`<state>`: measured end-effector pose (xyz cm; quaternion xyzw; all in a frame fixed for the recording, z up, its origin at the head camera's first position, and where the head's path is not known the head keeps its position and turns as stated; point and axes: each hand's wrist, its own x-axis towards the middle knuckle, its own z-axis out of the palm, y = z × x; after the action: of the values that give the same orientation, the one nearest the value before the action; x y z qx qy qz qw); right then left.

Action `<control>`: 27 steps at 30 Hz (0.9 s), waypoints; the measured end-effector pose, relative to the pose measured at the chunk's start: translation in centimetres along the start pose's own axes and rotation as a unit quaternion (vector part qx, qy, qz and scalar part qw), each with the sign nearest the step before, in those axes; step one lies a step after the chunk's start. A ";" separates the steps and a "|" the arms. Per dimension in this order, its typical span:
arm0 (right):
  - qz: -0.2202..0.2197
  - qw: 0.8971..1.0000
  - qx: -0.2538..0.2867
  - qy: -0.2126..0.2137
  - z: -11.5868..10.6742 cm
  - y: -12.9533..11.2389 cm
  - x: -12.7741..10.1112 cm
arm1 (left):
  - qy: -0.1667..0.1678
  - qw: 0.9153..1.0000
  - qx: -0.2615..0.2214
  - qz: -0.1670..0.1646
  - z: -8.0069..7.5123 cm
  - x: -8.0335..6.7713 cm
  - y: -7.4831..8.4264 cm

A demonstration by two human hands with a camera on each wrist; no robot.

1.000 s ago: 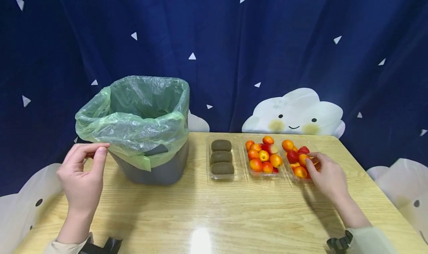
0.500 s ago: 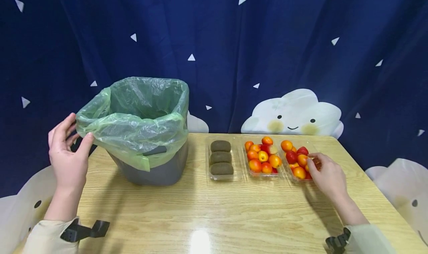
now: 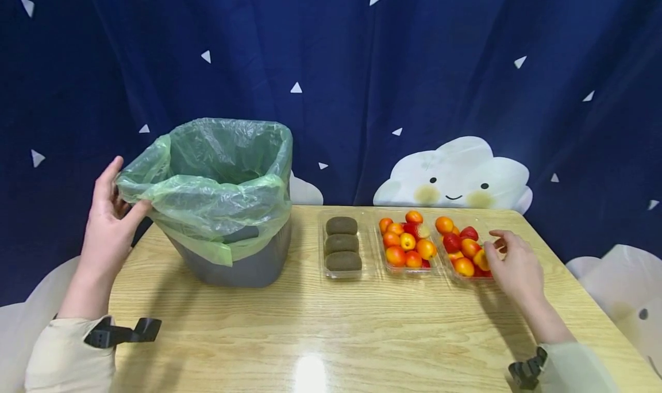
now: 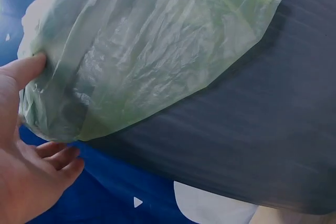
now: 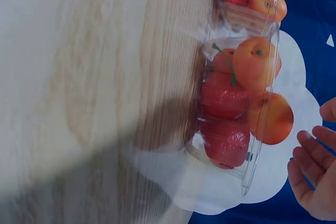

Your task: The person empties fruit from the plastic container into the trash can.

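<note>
A grey trash bin point(image 3: 240, 269), lined with a green plastic trash bag point(image 3: 222, 206), stands at the left. My left hand point(image 3: 110, 223) holds the bag's folded rim at the near left corner, thumb in front and index finger behind; in the left wrist view the thumb point(image 4: 30, 69) lies on the plastic and the other fingers curl loosely below. My right hand point(image 3: 517, 269) is beside the rightmost clear container point(image 5: 247, 177), its fingers slightly bent and holding nothing. That container is heaped with small orange fruits point(image 3: 464, 266) and red ones point(image 3: 452, 242).
A second clear container of orange and red fruits point(image 3: 407, 242) stands left of it. Further left, a clear tray holds three brown-green kiwis point(image 3: 342, 243). A wooden table point(image 3: 331, 312) bears everything, backed by a dark blue curtain point(image 3: 331, 31) with clouds and triangles.
My left hand has risen from in front of the bin to the bag's left corner and taken hold there. The right hand has let go of an orange fruit and drawn slightly right.
</note>
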<state>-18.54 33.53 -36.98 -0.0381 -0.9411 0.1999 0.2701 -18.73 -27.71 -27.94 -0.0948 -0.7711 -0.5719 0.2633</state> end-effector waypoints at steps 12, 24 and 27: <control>0.047 0.995 0.021 -0.081 -0.2 2.1 1.5 | -0.003 0.995 -0.093 0.046 0.7 0.0 0.2; 0.136 0.961 0.095 -0.221 -0.8 4.2 1.8 | 0.020 0.999 -0.039 0.024 2.1 -0.6 1.0; 0.164 0.944 0.135 -0.254 -0.6 4.7 2.0 | 0.029 0.999 -0.006 0.011 2.6 -0.6 1.2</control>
<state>-20.12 38.41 -37.39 -0.1034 -0.9234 0.3696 -0.0116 -18.42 -24.85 -27.82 -0.0881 -0.7587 -0.5758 0.2917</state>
